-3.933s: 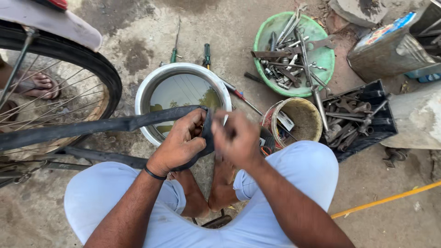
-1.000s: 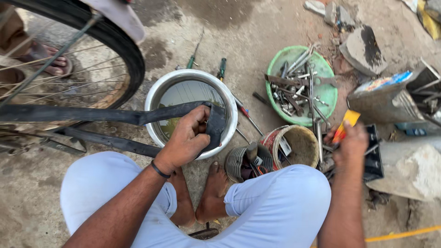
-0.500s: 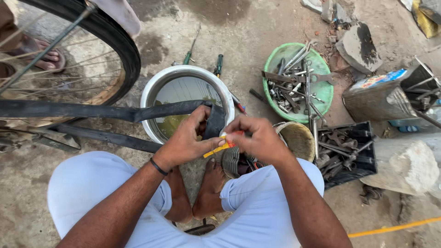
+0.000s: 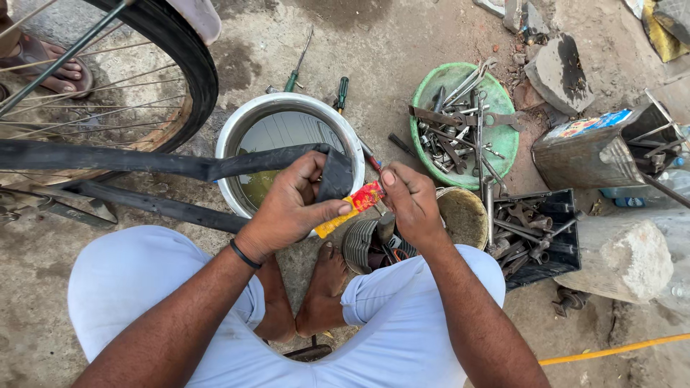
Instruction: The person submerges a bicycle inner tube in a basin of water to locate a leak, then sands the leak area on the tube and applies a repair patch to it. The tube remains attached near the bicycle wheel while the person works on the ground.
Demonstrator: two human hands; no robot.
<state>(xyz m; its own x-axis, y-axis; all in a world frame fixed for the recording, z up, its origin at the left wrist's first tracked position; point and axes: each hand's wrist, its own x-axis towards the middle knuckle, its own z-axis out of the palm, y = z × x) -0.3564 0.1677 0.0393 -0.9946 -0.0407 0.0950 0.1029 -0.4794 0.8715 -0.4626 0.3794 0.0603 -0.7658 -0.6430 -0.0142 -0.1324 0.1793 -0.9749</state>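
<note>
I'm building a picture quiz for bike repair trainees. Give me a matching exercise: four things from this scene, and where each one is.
Things:
1. inner tube
2. orange tube
3. wrenches
4. screwdriver

Places:
a. in the green bowl
b. on the ground beyond the steel basin
c. folded in the left hand
d. between both hands, right hand at its end

Pairs: 1-c, 2-d, 3-a, 4-b
</note>
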